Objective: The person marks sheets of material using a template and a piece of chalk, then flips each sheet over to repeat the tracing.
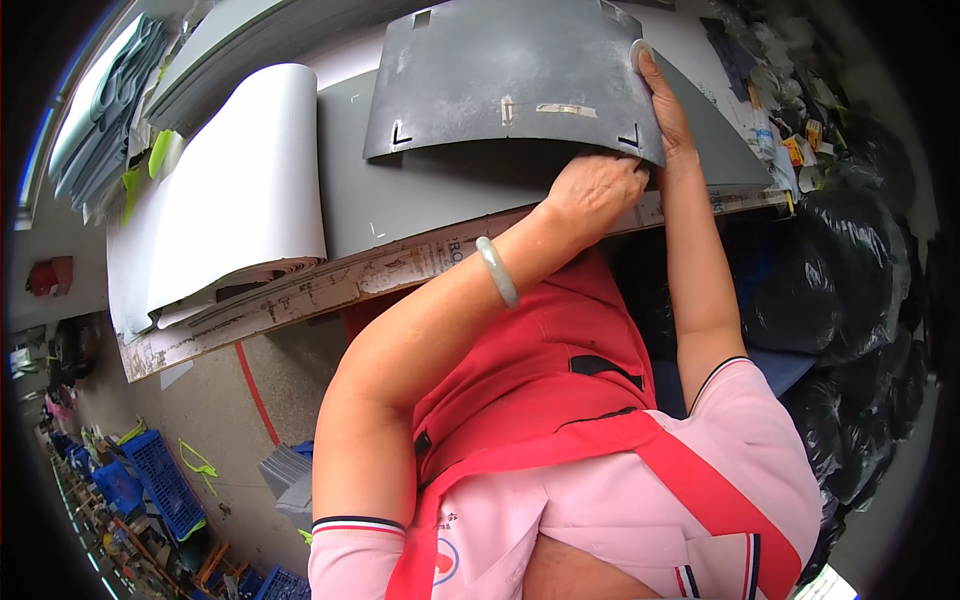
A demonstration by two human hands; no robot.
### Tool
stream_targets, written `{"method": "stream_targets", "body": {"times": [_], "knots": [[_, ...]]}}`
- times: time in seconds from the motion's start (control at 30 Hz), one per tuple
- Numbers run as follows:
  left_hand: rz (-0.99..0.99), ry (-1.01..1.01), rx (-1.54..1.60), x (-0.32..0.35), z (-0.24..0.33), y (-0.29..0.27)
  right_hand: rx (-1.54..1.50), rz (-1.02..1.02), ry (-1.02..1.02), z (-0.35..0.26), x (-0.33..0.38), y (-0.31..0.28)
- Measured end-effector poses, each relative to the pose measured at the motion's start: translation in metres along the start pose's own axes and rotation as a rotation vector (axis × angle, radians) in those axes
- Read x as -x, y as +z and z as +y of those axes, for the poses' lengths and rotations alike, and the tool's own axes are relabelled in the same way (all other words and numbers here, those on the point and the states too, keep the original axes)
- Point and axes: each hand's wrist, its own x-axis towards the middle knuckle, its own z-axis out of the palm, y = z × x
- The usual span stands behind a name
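A curved, dark grey panel [490, 75] lies ahead of and mostly to the left of the left grip [605, 190], its near edge bowed up over a larger grey sheet [400, 205]. Its face is scuffed with pale smudges; black angled marks sit in both near corners, and tan tape strips [566, 110] cling between them. The right grip [662, 105], at the panel's right edge, is clamped on a pale disc [640, 56]. The left grip is tucked at the near right corner, fingers partly hidden; whether they are together on the panel I cannot tell. Just nearer than the left grip runs the worn edge of the desk [365, 280]. Left of both grips, bare grey sheet separates the panel from a white roll [240, 180]; black bags [840, 270] crowd to their right.
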Motion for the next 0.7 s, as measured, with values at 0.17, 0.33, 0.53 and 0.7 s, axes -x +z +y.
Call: {"method": "stream_targets", "body": {"times": [0.17, 0.33, 0.53, 0.7], "knots": [[0.348, 0.048, 0.087, -0.035, -0.014, 0.051, -0.139, -0.029, -0.028, -0.037, 0.027, 0.022], [0.279, 0.013, 0.377, -0.038, -0.042, 0.043, -0.198, -0.007, -0.067, -0.05, 0.04, 0.003], [0.389, 0.021, 0.172, -0.033, -0.04, 0.044, -0.311, -0.205, -0.029, -0.038, 0.052, 0.033], [0.66, 0.053, 0.528, -0.039, -0.08, 0.02, -0.339, -0.157, 0.066, -0.012, 0.052, 0.023]]}}
